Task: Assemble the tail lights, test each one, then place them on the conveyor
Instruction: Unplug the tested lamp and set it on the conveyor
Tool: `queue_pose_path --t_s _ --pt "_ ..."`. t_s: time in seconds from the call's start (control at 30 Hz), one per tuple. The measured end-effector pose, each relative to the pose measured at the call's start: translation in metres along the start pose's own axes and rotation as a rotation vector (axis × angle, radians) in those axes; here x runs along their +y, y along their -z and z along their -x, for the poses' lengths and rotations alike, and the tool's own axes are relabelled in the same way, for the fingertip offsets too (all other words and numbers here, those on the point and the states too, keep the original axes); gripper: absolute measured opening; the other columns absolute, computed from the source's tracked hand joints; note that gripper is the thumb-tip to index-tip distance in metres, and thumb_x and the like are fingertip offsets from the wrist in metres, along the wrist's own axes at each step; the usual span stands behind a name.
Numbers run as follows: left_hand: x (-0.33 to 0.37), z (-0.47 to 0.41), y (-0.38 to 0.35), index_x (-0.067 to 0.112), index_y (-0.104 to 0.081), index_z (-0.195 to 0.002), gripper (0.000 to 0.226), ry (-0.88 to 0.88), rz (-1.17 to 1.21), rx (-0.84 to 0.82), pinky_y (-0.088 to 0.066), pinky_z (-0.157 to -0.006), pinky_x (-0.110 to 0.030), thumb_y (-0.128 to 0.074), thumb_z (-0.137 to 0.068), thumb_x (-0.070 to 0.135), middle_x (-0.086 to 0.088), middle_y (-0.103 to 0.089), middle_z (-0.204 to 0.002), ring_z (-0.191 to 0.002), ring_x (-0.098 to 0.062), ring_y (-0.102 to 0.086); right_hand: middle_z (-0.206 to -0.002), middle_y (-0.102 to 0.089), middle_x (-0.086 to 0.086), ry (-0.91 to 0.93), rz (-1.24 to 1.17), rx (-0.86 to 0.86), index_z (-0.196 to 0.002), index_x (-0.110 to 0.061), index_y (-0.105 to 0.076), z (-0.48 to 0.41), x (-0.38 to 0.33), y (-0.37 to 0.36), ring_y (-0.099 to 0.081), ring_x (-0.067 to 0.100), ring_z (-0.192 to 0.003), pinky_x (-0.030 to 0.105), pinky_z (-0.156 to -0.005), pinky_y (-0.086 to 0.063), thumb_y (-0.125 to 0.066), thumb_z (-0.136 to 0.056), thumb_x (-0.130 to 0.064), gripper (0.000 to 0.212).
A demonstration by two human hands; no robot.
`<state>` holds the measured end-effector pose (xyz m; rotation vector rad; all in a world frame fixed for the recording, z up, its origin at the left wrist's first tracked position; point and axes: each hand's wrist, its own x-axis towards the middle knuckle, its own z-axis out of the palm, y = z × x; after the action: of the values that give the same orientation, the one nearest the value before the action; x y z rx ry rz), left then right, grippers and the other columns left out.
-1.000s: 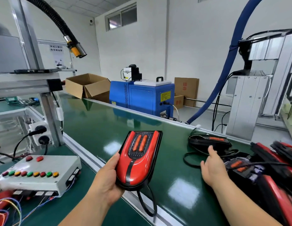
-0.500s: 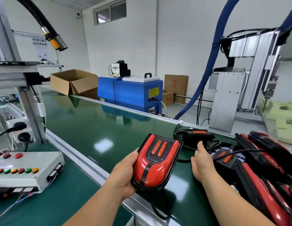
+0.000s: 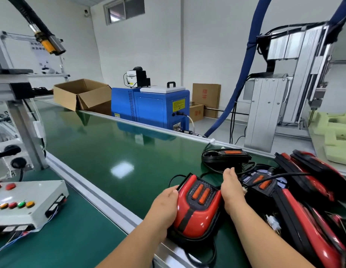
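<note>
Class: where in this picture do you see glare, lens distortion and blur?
Head view: white glare patch on the conveyor belt; wide-angle lens tilts the metal post; the pile of tail lights at right is smeared; the tail light in the left hand is sharp.

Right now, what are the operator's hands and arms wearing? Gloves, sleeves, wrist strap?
Nothing visible. The left hand and right hand have no gloves, watch or wrist strap. The left forearm and right forearm are uncovered to the frame edge; no sleeve shows.
</note>
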<state>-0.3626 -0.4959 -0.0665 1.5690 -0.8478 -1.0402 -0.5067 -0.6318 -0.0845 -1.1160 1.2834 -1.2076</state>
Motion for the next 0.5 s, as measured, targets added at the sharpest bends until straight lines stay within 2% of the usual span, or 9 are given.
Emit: queue_pose_path --t_s 0.07,0.13,0.23,0.3,0.33,0.4,0.43,0.5 --pt "-0.003 0.004 -0.009 0.038 -0.054 -0.128 0.039 -0.011 -0.171 0.108 -0.036 -0.103 -0.030 -0.026 -0.101 0.032 0.000 -0.060 -0.126 -0.123 -0.021 -0.045 -0.162 -0.020 0.000 0.014 0.019 0.013 -0.156 -0.021 -0.018 0.001 -0.001 -0.001 -0.021 0.021 -0.147 0.035 -0.117 -0.016 -0.028 -0.106 -0.040 0.054" --pt "-0.002 0.007 -0.010 0.045 -0.048 -0.130 0.040 0.015 -0.305 0.158 -0.028 -0.094 -0.028 -0.023 -0.101 0.034 0.005 -0.058 -0.126 -0.127 -0.022 -0.032 -0.161 -0.022 0.000 0.016 0.039 0.016 -0.155 -0.019 -0.020 0.003 -0.003 0.000 -0.021 0.021 -0.147 0.034 -0.117 -0.016 -0.027 -0.106 -0.040 0.054" --pt "-0.002 0.002 -0.005 0.037 -0.058 -0.124 0.041 -0.013 -0.266 0.052 -0.034 -0.108 -0.036 -0.026 -0.101 0.028 0.002 -0.061 -0.129 -0.128 -0.024 -0.043 -0.161 -0.023 0.000 0.018 0.059 0.012 -0.155 -0.020 -0.021 0.006 -0.005 0.002 -0.022 0.020 -0.147 0.034 -0.117 -0.016 -0.027 -0.105 -0.043 0.055" --pt "0.003 -0.001 0.000 0.033 -0.067 -0.106 0.040 -0.014 -0.171 0.000 -0.041 -0.107 -0.041 -0.029 -0.102 0.020 -0.004 -0.065 -0.121 -0.122 -0.023 -0.053 -0.160 -0.025 -0.002 0.006 0.056 -0.015 -0.155 -0.025 -0.022 0.010 -0.005 0.002 -0.023 0.021 -0.147 0.037 -0.117 -0.018 -0.027 -0.104 -0.048 0.056" --pt "0.006 -0.003 0.003 0.031 -0.067 -0.106 0.039 0.001 -0.122 -0.001 -0.045 -0.103 -0.041 -0.031 -0.103 0.018 -0.005 -0.067 -0.116 -0.115 -0.022 -0.058 -0.160 -0.025 -0.002 0.005 0.065 -0.042 -0.155 -0.027 -0.022 0.012 -0.005 0.001 -0.024 0.021 -0.146 0.039 -0.118 -0.018 -0.026 -0.103 -0.053 0.058" --pt "0.007 -0.009 0.009 0.023 -0.063 -0.121 0.035 0.020 -0.082 -0.002 -0.050 -0.098 -0.040 -0.033 -0.104 0.017 -0.006 -0.069 -0.110 -0.105 -0.022 -0.064 -0.160 -0.027 -0.001 0.014 0.117 -0.096 -0.154 -0.031 -0.022 0.015 -0.005 -0.002 -0.025 0.023 -0.146 0.043 -0.119 -0.020 -0.023 -0.099 -0.061 0.063" --pt "0.006 -0.011 0.011 0.021 -0.060 -0.127 0.035 0.022 -0.086 -0.016 -0.050 -0.099 -0.041 -0.033 -0.104 0.018 -0.006 -0.067 -0.114 -0.108 -0.022 -0.063 -0.160 -0.027 0.000 0.018 0.150 -0.115 -0.154 -0.030 -0.023 0.016 -0.005 -0.003 -0.025 0.024 -0.146 0.045 -0.119 -0.021 -0.021 -0.098 -0.063 0.066" --pt "0.001 -0.013 0.014 0.024 -0.053 -0.135 0.038 0.028 -0.114 -0.045 -0.041 -0.108 -0.045 -0.033 -0.104 0.024 -0.008 -0.055 -0.137 -0.128 -0.023 -0.051 -0.159 -0.028 0.001 0.011 0.196 -0.137 -0.154 -0.028 -0.025 0.016 -0.005 -0.004 -0.026 0.025 -0.146 0.046 -0.119 -0.020 -0.019 -0.095 -0.067 0.070"
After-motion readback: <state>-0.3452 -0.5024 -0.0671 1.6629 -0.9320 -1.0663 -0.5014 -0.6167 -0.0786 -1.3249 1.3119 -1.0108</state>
